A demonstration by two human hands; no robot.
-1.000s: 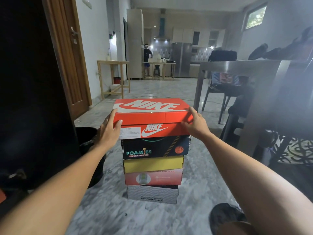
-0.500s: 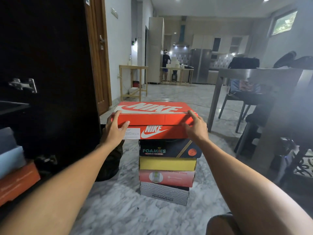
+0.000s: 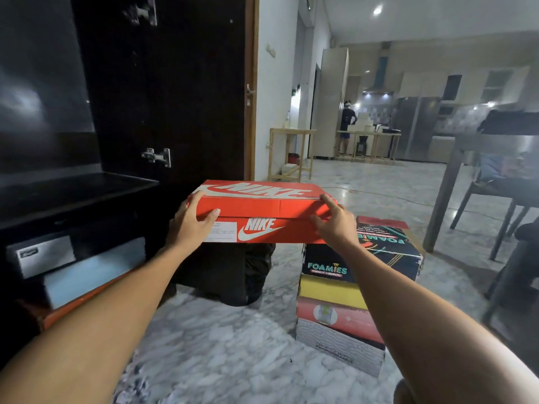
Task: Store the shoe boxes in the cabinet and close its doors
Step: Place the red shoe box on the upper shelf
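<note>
Here the orange Nike box [image 3: 262,212] is in the air, off the stack, held at its two short ends: the left hand [image 3: 191,225] curls round the nine o'clock end with the thumb on the lid, and the right hand [image 3: 335,224] grips the three o'clock end. The remaining stack [image 3: 347,295], topped by the Foamies box [image 3: 379,252], stands on the marble floor [image 3: 227,354] at four o'clock. The dark cabinet [image 3: 87,193], its door [image 3: 163,88] open, lies at nine o'clock, with boxes [image 3: 87,272] already on its lower level.

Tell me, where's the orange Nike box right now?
In the head view, the orange Nike box is mid-frame, held off the floor between the left hand and right hand, left of the Foamies box.
</note>
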